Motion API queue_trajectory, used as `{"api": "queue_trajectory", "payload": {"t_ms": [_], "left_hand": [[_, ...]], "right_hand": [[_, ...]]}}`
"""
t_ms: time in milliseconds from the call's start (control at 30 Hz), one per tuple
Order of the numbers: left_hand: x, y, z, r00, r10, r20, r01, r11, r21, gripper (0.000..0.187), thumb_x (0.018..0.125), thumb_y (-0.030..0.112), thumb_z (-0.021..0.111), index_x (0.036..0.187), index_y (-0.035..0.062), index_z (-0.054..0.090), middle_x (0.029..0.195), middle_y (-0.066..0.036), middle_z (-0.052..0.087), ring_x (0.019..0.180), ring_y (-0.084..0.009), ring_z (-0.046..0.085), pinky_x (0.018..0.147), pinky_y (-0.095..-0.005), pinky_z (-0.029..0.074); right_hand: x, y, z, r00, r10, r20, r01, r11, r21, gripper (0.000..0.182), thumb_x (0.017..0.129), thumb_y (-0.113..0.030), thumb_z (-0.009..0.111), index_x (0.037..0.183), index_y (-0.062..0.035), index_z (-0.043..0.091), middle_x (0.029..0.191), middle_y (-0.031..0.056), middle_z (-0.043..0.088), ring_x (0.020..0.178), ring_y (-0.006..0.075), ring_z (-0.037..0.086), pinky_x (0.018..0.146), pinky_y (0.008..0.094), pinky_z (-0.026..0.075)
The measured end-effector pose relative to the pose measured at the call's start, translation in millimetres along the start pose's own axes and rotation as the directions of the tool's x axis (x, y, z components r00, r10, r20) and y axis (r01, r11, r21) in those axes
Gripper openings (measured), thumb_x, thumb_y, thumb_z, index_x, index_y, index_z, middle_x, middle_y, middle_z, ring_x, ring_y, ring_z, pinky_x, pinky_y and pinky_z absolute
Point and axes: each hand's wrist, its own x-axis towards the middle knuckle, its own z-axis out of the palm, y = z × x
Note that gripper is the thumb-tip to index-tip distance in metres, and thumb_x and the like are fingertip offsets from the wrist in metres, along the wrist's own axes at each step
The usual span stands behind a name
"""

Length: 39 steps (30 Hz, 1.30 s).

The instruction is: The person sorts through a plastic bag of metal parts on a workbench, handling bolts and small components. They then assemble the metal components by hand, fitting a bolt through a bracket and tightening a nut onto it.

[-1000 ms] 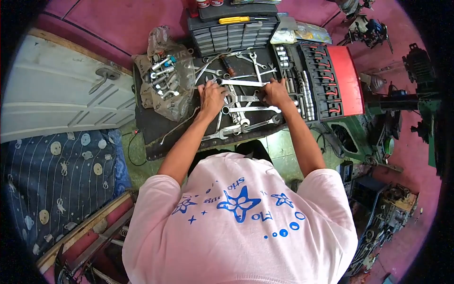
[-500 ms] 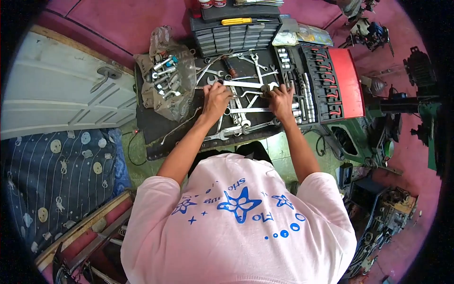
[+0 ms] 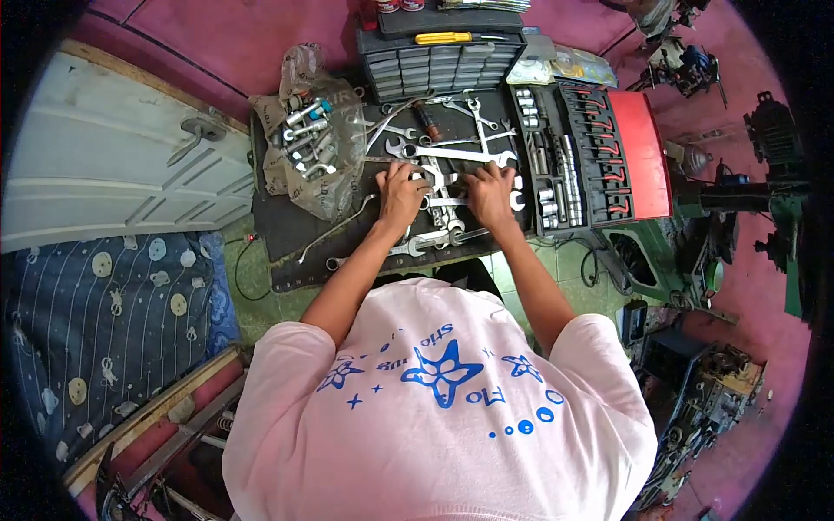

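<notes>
My left hand (image 3: 401, 198) is over the wrench pile on the dark workbench, its fingers curled down near a wrench's ring end. Whatever sits under its fingertips is hidden. My right hand (image 3: 492, 195) is a short way to the right, fingers bent down among the wrenches; what they grip I cannot make out. Just beyond both hands lies a large combination wrench (image 3: 456, 154), its open jaw toward the right. Between the hands, several chrome wrenches (image 3: 447, 201) cross one another. Nearer my body, an adjustable wrench (image 3: 426, 242) lies on the bench.
A plastic bag of sockets (image 3: 308, 143) lies at the left. Behind stands a drawer organizer (image 3: 443, 68) with a yellow screwdriver (image 3: 443, 38) on top. On the right are a socket tray (image 3: 556, 165) and an open red case (image 3: 639, 154). A white door (image 3: 122, 161) stands left.
The large combination wrench now lies beyond my hands, out of their fingers. My right hand has moved left and toward me; my left hand has shifted slightly nearer my body.
</notes>
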Motion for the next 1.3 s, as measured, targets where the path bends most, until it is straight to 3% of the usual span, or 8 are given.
{"api": "queue_trajectory", "payload": {"t_ms": [300, 600, 733, 833, 1000, 1067, 1167, 1300], "left_hand": [[-7, -1, -22, 0.999, -0.04, -0.013, 0.04, 0.998, 0.048, 0.026, 0.071, 0.014, 0.082, 0.097, 0.0126, 0.081, 0.128, -0.004, 0.066, 0.119, -0.024, 0.053, 0.096, -0.0423, 0.034], [-4, -7, -15, 0.999, 0.002, -0.034, 0.001, 0.997, 0.075, 0.017, 0.075, 0.012, 0.078, 0.092, 0.0113, 0.079, 0.111, -0.001, 0.073, 0.11, -0.0221, 0.058, 0.094, -0.0443, 0.034], [-2, -8, -17, 0.998, 0.01, -0.055, -0.006, 0.998, 0.057, 0.015, 0.077, 0.016, 0.077, 0.09, 0.0097, 0.079, 0.107, -0.001, 0.074, 0.108, -0.0223, 0.059, 0.094, -0.0433, 0.033], [-2, -7, -15, 0.999, -0.026, -0.024, 0.027, 0.999, 0.03, 0.012, 0.077, 0.017, 0.075, 0.087, 0.0091, 0.077, 0.105, -0.001, 0.074, 0.107, -0.0227, 0.059, 0.094, -0.0442, 0.034], [2, -11, -14, 0.998, -0.013, -0.068, 0.019, 0.996, 0.083, 0.011, 0.073, 0.013, 0.078, 0.083, 0.0122, 0.075, 0.093, 0.0, 0.071, 0.105, -0.0235, 0.06, 0.092, -0.0446, 0.036], [3, -7, -18, 0.999, -0.025, -0.048, 0.029, 0.996, 0.087, 0.011, 0.073, 0.013, 0.079, 0.083, 0.0126, 0.075, 0.094, 0.0, 0.071, 0.105, -0.0232, 0.06, 0.091, -0.0443, 0.036], [6, -3, -20, 0.999, -0.039, -0.005, 0.039, 0.996, 0.076, 0.016, 0.073, 0.013, 0.08, 0.088, 0.0125, 0.077, 0.099, 0.0, 0.071, 0.108, -0.0228, 0.058, 0.093, -0.044, 0.036], [12, 1, -19, 1.0, 0.014, -0.022, -0.013, 0.998, 0.056, 0.018, 0.074, 0.014, 0.08, 0.092, 0.0113, 0.079, 0.105, -0.003, 0.071, 0.111, -0.0245, 0.056, 0.095, -0.0447, 0.035]], "right_hand": [[22, -33, -6, 0.998, 0.044, 0.034, -0.043, 0.999, -0.03, 0.02, 0.076, -0.012, 0.068, 0.095, -0.0136, 0.076, 0.099, 0.0015, 0.072, 0.109, 0.0248, 0.055, 0.095, 0.0526, 0.034], [38, -59, 25, 0.999, -0.02, 0.031, 0.018, 0.997, 0.07, 0.024, 0.075, -0.012, 0.069, 0.098, -0.0155, 0.077, 0.094, 0.0034, 0.072, 0.106, 0.0261, 0.056, 0.092, 0.0514, 0.036], [42, -40, 16, 0.993, 0.114, 0.018, -0.116, 0.989, 0.096, 0.019, 0.08, -0.014, 0.068, 0.096, -0.0175, 0.077, 0.095, 0.0046, 0.072, 0.103, 0.0271, 0.057, 0.089, 0.0507, 0.036], [56, -47, 21, 0.996, 0.084, -0.02, -0.081, 0.992, 0.096, 0.018, 0.082, -0.016, 0.068, 0.096, -0.0176, 0.077, 0.095, 0.0047, 0.071, 0.104, 0.0274, 0.057, 0.089, 0.0504, 0.036], [49, -63, 35, 0.999, -0.031, -0.01, 0.032, 0.97, 0.242, 0.029, 0.066, -0.012, 0.078, 0.094, -0.0122, 0.074, 0.098, 0.0051, 0.07, 0.11, 0.0285, 0.055, 0.092, 0.0521, 0.036], [40, -55, 19, 0.991, -0.106, 0.079, 0.098, 0.99, 0.101, 0.021, 0.074, -0.017, 0.072, 0.094, -0.0126, 0.076, 0.09, 0.0046, 0.069, 0.102, 0.0268, 0.056, 0.087, 0.0483, 0.036], [30, -41, 9, 0.984, -0.177, 0.01, 0.177, 0.983, 0.054, 0.021, 0.073, -0.015, 0.071, 0.093, -0.0122, 0.076, 0.091, 0.0048, 0.069, 0.103, 0.0264, 0.055, 0.088, 0.0484, 0.036], [17, -16, 3, 0.999, -0.049, -0.017, 0.049, 0.999, 0.005, 0.017, 0.075, -0.014, 0.07, 0.092, -0.0131, 0.075, 0.089, 0.0051, 0.068, 0.103, 0.027, 0.056, 0.088, 0.0491, 0.036]]}}
